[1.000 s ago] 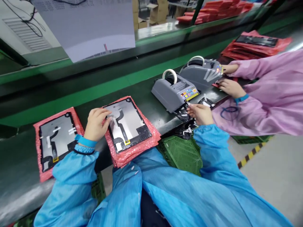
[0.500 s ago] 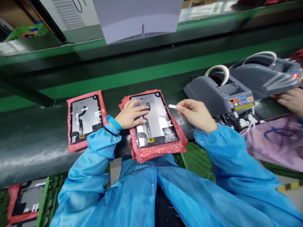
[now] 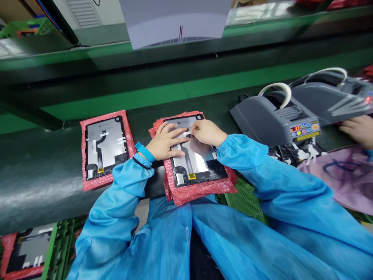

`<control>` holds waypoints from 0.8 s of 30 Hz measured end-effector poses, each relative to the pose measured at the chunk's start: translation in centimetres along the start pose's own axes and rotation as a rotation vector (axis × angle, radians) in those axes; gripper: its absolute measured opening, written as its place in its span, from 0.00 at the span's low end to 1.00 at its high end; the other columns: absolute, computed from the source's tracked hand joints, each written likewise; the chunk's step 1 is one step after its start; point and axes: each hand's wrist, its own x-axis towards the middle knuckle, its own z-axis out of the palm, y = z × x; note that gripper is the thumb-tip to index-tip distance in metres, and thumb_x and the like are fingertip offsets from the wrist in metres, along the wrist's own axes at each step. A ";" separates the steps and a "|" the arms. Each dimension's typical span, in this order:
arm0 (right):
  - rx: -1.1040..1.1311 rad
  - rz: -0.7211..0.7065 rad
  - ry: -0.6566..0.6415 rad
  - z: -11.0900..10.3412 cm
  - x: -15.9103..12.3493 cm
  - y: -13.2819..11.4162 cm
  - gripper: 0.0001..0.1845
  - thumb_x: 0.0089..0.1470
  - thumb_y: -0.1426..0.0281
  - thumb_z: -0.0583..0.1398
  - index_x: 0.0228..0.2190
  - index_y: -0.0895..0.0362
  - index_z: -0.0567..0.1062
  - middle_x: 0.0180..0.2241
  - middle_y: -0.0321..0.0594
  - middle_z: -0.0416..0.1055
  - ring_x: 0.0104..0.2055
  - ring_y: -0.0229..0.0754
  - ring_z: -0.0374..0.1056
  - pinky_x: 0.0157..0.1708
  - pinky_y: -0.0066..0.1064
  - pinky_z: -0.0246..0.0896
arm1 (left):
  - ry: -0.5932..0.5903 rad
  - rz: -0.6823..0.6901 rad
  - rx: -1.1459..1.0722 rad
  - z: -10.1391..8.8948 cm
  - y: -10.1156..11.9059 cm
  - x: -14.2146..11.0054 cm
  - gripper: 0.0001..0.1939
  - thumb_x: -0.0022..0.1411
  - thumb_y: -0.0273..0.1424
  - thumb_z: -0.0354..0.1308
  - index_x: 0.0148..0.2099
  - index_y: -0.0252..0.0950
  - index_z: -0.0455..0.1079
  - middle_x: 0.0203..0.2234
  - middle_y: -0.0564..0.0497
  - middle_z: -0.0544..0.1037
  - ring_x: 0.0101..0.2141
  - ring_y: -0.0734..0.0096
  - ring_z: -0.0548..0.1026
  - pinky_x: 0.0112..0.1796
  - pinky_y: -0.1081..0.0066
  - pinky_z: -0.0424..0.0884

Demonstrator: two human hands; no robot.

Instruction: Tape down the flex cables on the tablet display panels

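Note:
A tablet screen panel (image 3: 205, 165), silver-backed with a black rim, lies face down on a stack of red bubble-wrap sleeves (image 3: 204, 193). My left hand (image 3: 166, 143) rests on the panel's left side, fingers spread flat. Over the panel's upper middle, my right hand (image 3: 207, 132) pinches a short strip of white tape (image 3: 185, 135) against the top end of the black flex cable (image 3: 189, 157). The fingertips hide part of the tape. Left of my hands lies another screen panel (image 3: 112, 149) with white tape strips across it, on red bubble wrap.
Two grey tape dispensers (image 3: 262, 120) stand at the right, the nearer with a red display. Beside them is another person's hand (image 3: 359, 130). A green crate (image 3: 52, 249) at lower left holds more panels. A white sheet (image 3: 175, 23) hangs ahead.
My right hand has moved left with the tape strip, from beside the panel onto the flex cable's top end. My left hand stays flat on the panel. The view has shifted slightly.

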 end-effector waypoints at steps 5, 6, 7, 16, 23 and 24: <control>-0.125 -0.002 -0.035 -0.2 0.1 -0.5 0.15 0.55 0.74 0.53 0.38 0.63 0.78 0.41 0.51 0.78 0.44 0.47 0.73 0.40 0.29 0.61 | 0.022 0.015 0.008 0.2 -0.1 -0.1 0.35 0.58 0.59 0.49 0.60 0.47 0.67 0.63 0.45 0.64 0.60 0.44 0.55 0.59 0.40 0.43; -0.141 -0.004 -0.034 -0.2 0.2 -0.6 0.15 0.56 0.74 0.53 0.38 0.63 0.78 0.41 0.52 0.77 0.45 0.47 0.73 0.41 0.29 0.61 | 0.024 0.016 0.012 0.2 -0.1 -0.1 0.35 0.58 0.59 0.49 0.60 0.47 0.67 0.63 0.45 0.64 0.60 0.44 0.55 0.59 0.40 0.43; -0.155 -0.006 -0.031 -0.1 0.2 -0.6 0.15 0.56 0.73 0.53 0.39 0.63 0.78 0.41 0.52 0.77 0.45 0.47 0.73 0.41 0.29 0.62 | 0.025 0.017 0.015 0.2 -0.1 -0.1 0.35 0.58 0.59 0.49 0.60 0.47 0.67 0.63 0.45 0.64 0.60 0.44 0.56 0.59 0.40 0.43; -0.222 -0.037 -0.025 0.2 0.6 -0.8 0.18 0.59 0.63 0.55 0.37 0.62 0.78 0.37 0.52 0.78 0.43 0.49 0.73 0.40 0.33 0.63 | 0.021 0.012 0.027 0.2 0.0 0.0 0.34 0.58 0.58 0.50 0.60 0.47 0.67 0.62 0.45 0.65 0.59 0.45 0.56 0.59 0.40 0.43; -0.288 0.069 -0.061 -0.9 0.6 -1.0 0.23 0.55 0.55 0.58 0.39 0.61 0.78 0.41 0.53 0.76 0.46 0.53 0.72 0.40 0.36 0.64 | 0.006 0.003 0.041 0.1 -0.1 -0.1 0.33 0.59 0.57 0.51 0.60 0.47 0.67 0.62 0.45 0.65 0.60 0.45 0.56 0.59 0.40 0.43; -0.298 0.106 -0.061 -1.2 0.6 -0.9 0.24 0.54 0.53 0.58 0.38 0.61 0.78 0.41 0.54 0.76 0.46 0.54 0.72 0.39 0.37 0.64 | 0.006 0.004 0.043 0.1 -0.1 -0.1 0.33 0.59 0.58 0.51 0.60 0.46 0.67 0.62 0.45 0.64 0.60 0.45 0.56 0.59 0.41 0.43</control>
